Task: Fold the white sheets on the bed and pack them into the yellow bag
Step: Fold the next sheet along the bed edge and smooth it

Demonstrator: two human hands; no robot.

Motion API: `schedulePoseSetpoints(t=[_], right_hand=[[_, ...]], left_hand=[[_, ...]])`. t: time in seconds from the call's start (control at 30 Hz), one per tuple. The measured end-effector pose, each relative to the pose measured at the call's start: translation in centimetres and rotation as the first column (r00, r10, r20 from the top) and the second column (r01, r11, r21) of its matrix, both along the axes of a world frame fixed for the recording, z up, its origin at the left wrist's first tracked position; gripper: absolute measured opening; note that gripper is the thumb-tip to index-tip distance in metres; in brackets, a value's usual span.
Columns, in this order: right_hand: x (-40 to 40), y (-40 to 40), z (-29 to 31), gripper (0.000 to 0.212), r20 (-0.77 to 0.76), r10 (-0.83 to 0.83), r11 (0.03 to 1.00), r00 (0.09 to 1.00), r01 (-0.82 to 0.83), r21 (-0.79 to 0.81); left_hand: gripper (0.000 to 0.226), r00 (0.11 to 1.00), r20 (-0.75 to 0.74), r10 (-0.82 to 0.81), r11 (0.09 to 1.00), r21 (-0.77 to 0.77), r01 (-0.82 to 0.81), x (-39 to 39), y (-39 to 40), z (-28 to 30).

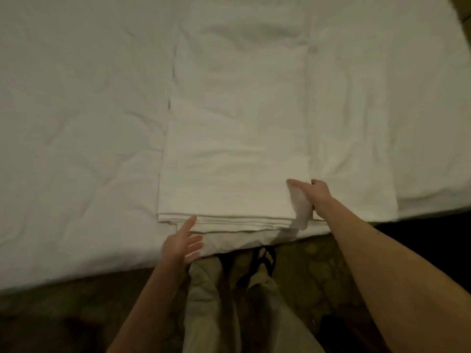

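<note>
- Head view: the folded white sheet point(234, 154) lies as a long strip on the bed point(76, 110), its layered near edge just beyond the left hand point(181, 247), whose fingers are straight and spread, the forefinger touching that edge.
- The right hand point(317, 193) pinches the lifted near-right corner between thumb and fingers.
- It looks soft, light and limp; likely best gripped at both near corners, through all layers.
- No yellow bag in view.

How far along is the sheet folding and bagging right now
Done: the white sheet lies folded into a long layered strip on the bed. In hand: the right hand pinches its near right corner; the left hand, open, reaches its near edge. Left: further folds and packing; no yellow bag is in view.
</note>
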State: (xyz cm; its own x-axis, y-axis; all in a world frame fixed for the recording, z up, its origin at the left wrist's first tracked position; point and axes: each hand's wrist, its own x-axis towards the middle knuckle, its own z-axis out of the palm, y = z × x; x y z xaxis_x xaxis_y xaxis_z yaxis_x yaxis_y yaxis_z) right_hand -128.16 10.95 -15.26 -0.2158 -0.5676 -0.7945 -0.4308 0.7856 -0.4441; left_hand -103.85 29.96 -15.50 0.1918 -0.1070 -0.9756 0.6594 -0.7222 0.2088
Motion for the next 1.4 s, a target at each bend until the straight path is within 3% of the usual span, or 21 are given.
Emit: schedulePoseSetpoints(t=[0.07, 0.1, 0.17, 0.23, 0.3, 0.37, 0.43, 0.5, 0.57, 0.6, 0.67, 0.73, 0.83, 1.07, 1.27, 1.4], right_hand=[[0.0, 0.0, 0.7, 0.039, 0.130, 0.008, 1.000, 0.991, -0.007, -0.004], [-0.1, -0.1, 1.2, 0.035, 0.190, 0.011, 1.000, 0.982, -0.008, -0.017], [-0.5, -0.5, 2.2, 0.032, 0.314, 0.018, 0.999, 0.949, -0.005, -0.043], [-1.2, -0.8, 2.9, 0.035, 0.409, 0.038, 0.998, 0.912, -0.012, -0.066], [-1.7, -0.4, 2.8, 0.042, 0.409, 0.074, 0.995, 0.910, -0.042, -0.087], [-1.8, 0.8, 1.6, 0.040, 0.349, 0.063, 0.994, 0.935, -0.029, -0.102], [-1.6, 2.1, 0.0, 0.028, 0.231, 0.034, 0.994, 0.972, -0.009, -0.107], [-2.0, 2.4, -1.3, 0.021, 0.076, 0.085, 0.993, 0.993, -0.078, -0.086], [-2.7, 1.6, -1.8, 0.023, -0.008, 0.159, 0.987, 0.987, -0.159, -0.030], [-2.7, 1.0, -1.8, 0.024, -0.025, 0.166, 0.986, 0.986, -0.166, -0.009], [-2.3, -0.8, -1.8, 0.036, -0.068, 0.157, 0.986, 0.985, -0.161, -0.052], [-0.8, -2.9, -1.6, 0.050, -0.070, 0.130, 0.977, 0.989, -0.140, -0.158], [2.4, -5.8, -1.7, 0.054, -0.041, 0.088, 0.977, 0.995, -0.095, -0.191], [5.8, -13.4, -2.4, 0.064, -0.094, 0.000, 0.959, 0.996, -0.027, -0.281], [7.3, -20.1, -2.1, 0.041, -0.139, -0.054, 0.902, 0.989, -0.012, -0.432], [8.1, -21.8, -3.0, 0.037, -0.186, -0.089, 0.866, 0.979, -0.016, -0.499]], left_hand=[[0.049, 0.977, -0.195, 0.086, 0.989, -0.106, -0.108, -1.1, -0.9, 0.0], [0.048, 0.972, -0.193, 0.133, 0.977, -0.138, -0.161, -1.6, -1.5, 0.2], [0.033, 0.953, -0.111, 0.282, 0.932, -0.203, -0.299, -1.9, -2.9, 0.4], [0.017, 0.880, -0.063, 0.470, 0.823, -0.329, -0.463, -0.9, -4.0, 0.5], [0.022, 0.834, 0.036, 0.550, 0.754, -0.451, -0.478, 0.6, -4.1, 0.1], [0.019, 0.869, 0.163, 0.468, 0.848, -0.361, -0.388, 1.4, -2.6, -0.8], [0.007, 0.922, 0.166, 0.350, 0.932, -0.164, -0.324, 1.7, -0.1, -1.9], [0.015, 0.937, 0.179, 0.300, 0.953, -0.006, -0.304, 2.8, 1.7, -2.9], [0.018, 0.893, 0.417, 0.171, 0.970, 0.088, -0.226, 5.4, 1.9, -2.7], [0.019, 0.837, 0.536, 0.110, 0.980, 0.084, -0.183, 7.1, 1.5, -2.3], [0.023, 0.784, 0.620, -0.010, 1.000, 0.024, -0.006, 9.7, -0.6, -1.3], [0.021, 0.815, 0.566, -0.125, 0.978, -0.067, 0.196, 11.1, -4.2, -0.6], [0.020, 0.808, 0.518, -0.282, 0.912, -0.118, 0.394, 11.7, -10.3, -0.7], [0.036, 0.812, 0.499, -0.303, 0.892, -0.152, 0.426, 13.8, -21.8, -2.4], [0.005, 0.802, 0.479, -0.356, 0.849, -0.192, 0.491, 16.6, -30.9, -3.0], [0.039, 0.749, 0.591, -0.300, 0.829, -0.227, 0.511, 16.9, -36.3, -2.7]])
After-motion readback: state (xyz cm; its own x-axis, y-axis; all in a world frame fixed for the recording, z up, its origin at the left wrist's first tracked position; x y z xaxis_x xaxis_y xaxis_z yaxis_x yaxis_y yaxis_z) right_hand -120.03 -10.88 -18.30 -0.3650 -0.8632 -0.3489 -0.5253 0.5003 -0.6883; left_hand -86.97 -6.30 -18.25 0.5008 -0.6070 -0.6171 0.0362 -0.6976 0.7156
